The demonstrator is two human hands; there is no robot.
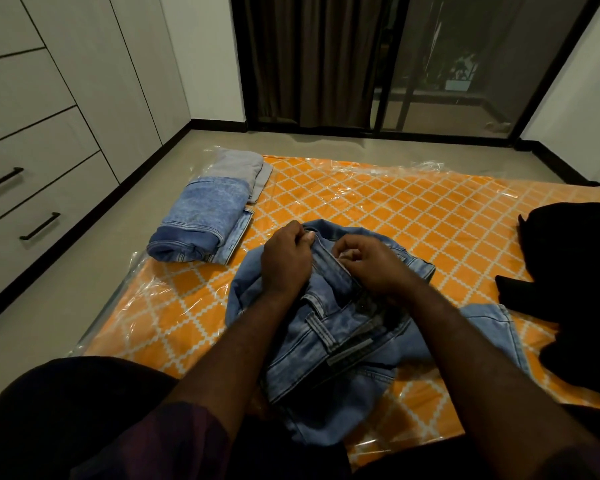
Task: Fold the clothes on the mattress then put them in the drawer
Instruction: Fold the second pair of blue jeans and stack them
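Note:
A pair of light blue jeans (329, 337) lies crumpled in the middle of the orange patterned mattress (378, 202), which is wrapped in clear plastic. My left hand (284, 259) grips the denim at the jeans' far edge. My right hand (371, 261) pinches the same edge just to the right, fingers curled on the fabric. Folded blue jeans (201, 226) lie at the mattress's left edge, and a folded grey garment (239, 168) sits behind them. A pile of black clothes (575, 278) lies at the right.
White drawers with black handles (39, 226) line the wall at the left, all closed. A strip of grey floor (94, 258) runs between them and the mattress. Dark curtains and a glass door (430, 64) stand at the back.

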